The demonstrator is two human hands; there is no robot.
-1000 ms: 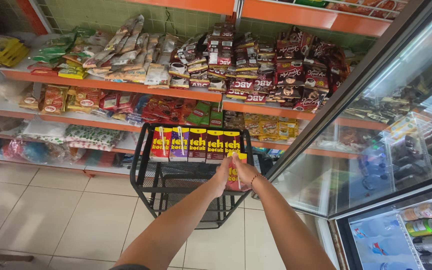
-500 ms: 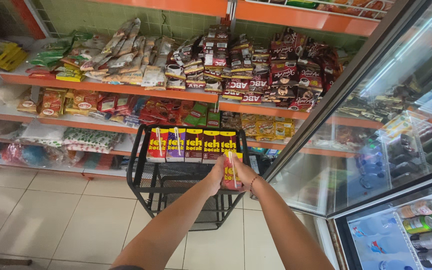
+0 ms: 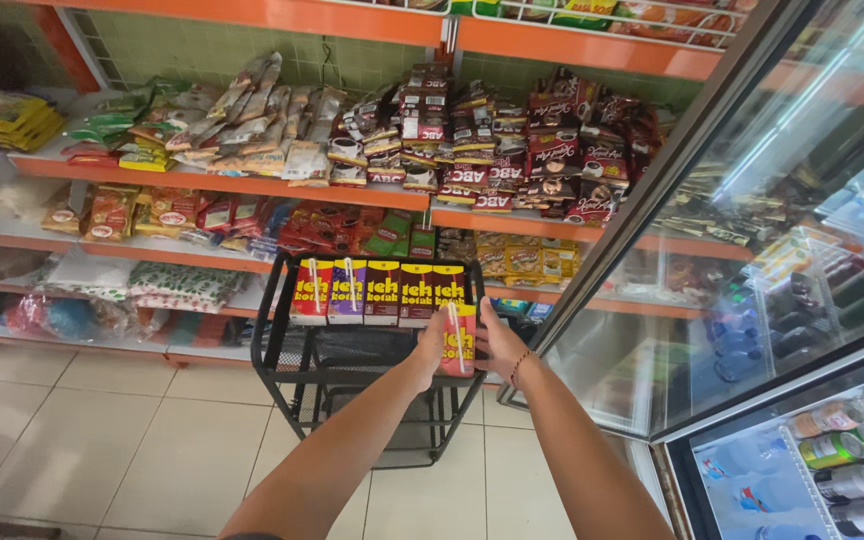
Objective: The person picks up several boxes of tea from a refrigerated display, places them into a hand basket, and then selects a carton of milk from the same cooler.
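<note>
Your hands sit a touch lower and closer to the cart's top tray than half a second ago, with the red carton still between them.

From the head camera, your left hand [image 3: 432, 345] and your right hand [image 3: 497, 340] both grip one drink carton [image 3: 458, 338], upright and red with a yellow band. Left fingers wrap its left edge; right fingers press on its right side, curled around it. The carton stands at the right end of a row of matching cartons [image 3: 382, 292] lined up along the far rim of a black wire cart [image 3: 282, 365]. It is just beside the last one in the row; whether they touch, you cannot tell. A thin bracelet [image 3: 518, 366] circles your right wrist.

Behind the cart, orange shelves [image 3: 252, 185] carry packed sachets and snack bags [image 3: 472, 130]. To your right, a glass cooler door [image 3: 752, 230] stands swung open, and bottles and cans [image 3: 842, 460] lie on the cooler's racks below it. Pale floor tiles [image 3: 102, 440] run under the cart.
</note>
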